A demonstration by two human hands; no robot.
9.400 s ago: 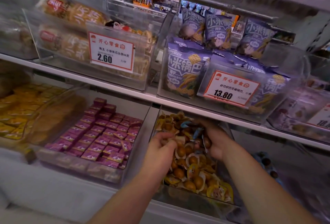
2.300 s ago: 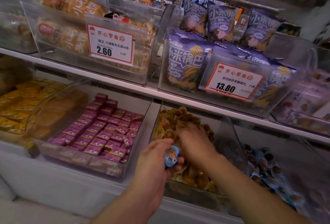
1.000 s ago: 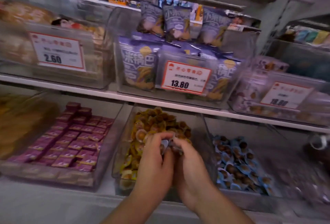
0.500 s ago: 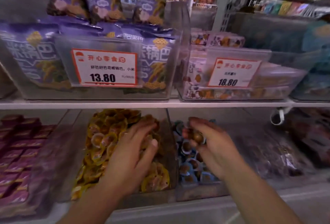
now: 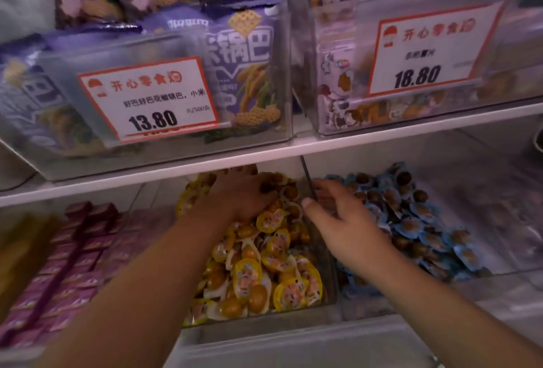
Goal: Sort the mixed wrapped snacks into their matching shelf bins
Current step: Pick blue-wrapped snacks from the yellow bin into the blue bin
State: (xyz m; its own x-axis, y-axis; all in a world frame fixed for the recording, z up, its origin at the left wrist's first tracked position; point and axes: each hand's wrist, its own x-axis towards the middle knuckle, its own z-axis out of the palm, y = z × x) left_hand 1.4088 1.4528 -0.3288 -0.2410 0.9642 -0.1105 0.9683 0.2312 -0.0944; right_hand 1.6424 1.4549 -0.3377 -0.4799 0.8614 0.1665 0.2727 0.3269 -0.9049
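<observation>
Reaching palm-down into yellow-wrapped snacks (image 5: 264, 265), left hand (image 5: 235, 194) — right hand (image 5: 340, 220) hovering open.

Yellow-wrapped snacks (image 5: 264, 267) fill one clear bin; blue-wrapped snacks (image 5: 417, 220) the bin at 3 o'clock; purple packets (image 5: 73, 250) at 9 o'clock. Above, purple bags (image 5: 246, 74) with yellow lattice print; white price tags (image 5: 150, 97) edged red.

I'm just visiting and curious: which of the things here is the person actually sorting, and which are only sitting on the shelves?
In the job:
- left hand, reaching into the yellow-wrapped snacks
- right hand, over the blue-wrapped snacks
- the clear divider between those two bins

Just sitting there:
- purple bags above
- the 13.80 tag and 18.80 tag
- pink boxes at the left
</observation>
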